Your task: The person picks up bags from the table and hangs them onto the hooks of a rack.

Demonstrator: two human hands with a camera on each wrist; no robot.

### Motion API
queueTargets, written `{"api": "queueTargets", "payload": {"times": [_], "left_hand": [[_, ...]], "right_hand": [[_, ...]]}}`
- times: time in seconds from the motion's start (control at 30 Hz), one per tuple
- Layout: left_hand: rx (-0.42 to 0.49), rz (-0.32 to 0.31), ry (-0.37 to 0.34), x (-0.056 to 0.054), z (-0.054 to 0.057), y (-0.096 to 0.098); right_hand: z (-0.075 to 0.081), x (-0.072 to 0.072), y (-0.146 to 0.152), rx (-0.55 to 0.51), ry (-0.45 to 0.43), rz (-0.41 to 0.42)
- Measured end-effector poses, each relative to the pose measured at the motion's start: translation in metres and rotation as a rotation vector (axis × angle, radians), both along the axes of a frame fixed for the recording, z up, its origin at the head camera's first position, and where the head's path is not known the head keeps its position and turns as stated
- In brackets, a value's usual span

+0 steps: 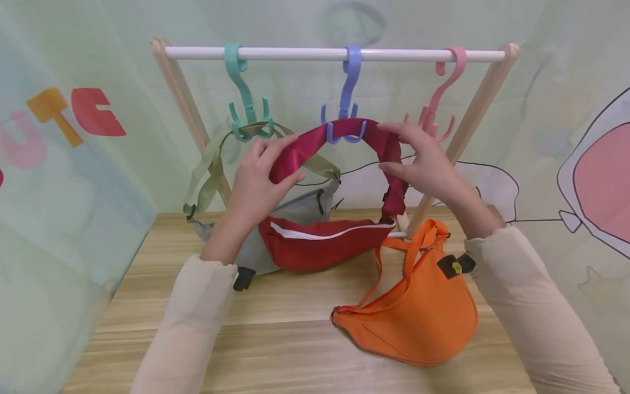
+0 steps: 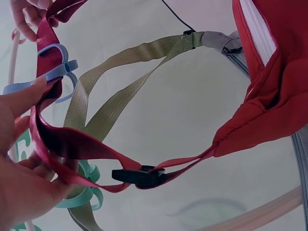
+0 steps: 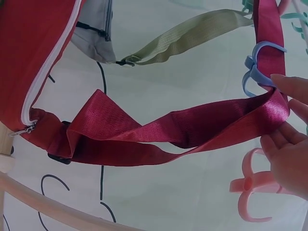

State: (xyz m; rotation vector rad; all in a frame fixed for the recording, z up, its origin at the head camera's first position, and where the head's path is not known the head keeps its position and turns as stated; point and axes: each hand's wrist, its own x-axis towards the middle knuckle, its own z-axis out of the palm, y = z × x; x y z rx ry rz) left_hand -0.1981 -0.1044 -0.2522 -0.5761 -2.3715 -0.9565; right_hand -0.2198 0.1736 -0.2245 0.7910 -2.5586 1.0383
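Observation:
A red waist bag (image 1: 325,246) with a white zipper hangs by its crimson strap (image 1: 348,127) from the blue hook (image 1: 350,82). My left hand (image 1: 258,178) holds the strap left of the hook, fingers bent around it in the left wrist view and the thumb near the hook. To the right, my right hand (image 1: 425,161) holds the strap between thumb and fingers, close beside the hook. A grey bag (image 1: 305,210) with an olive strap (image 1: 211,175) hangs from the green hook (image 1: 248,104), partly hidden behind the red bag.
An orange waist bag (image 1: 413,317) lies on the wooden table (image 1: 275,350) at the right front. The pink hook (image 1: 438,93) hangs at the right of the white rod (image 1: 295,53). Slanted wooden posts (image 1: 184,104) support the rod.

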Motion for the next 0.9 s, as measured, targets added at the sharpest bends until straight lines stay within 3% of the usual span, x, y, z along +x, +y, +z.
{"api": "queueTargets", "payload": {"times": [0.57, 0.9], "left_hand": [[0.018, 0.035, -0.019, 0.006, -0.008, -0.008], [0.022, 0.028, -0.015, 0.006, -0.006, -0.010]], "right_hand": [[-0.004, 0.005, 0.006, 0.002, 0.030, -0.005], [-0.003, 0.009, 0.011, -0.005, 0.013, 0.006]]}}
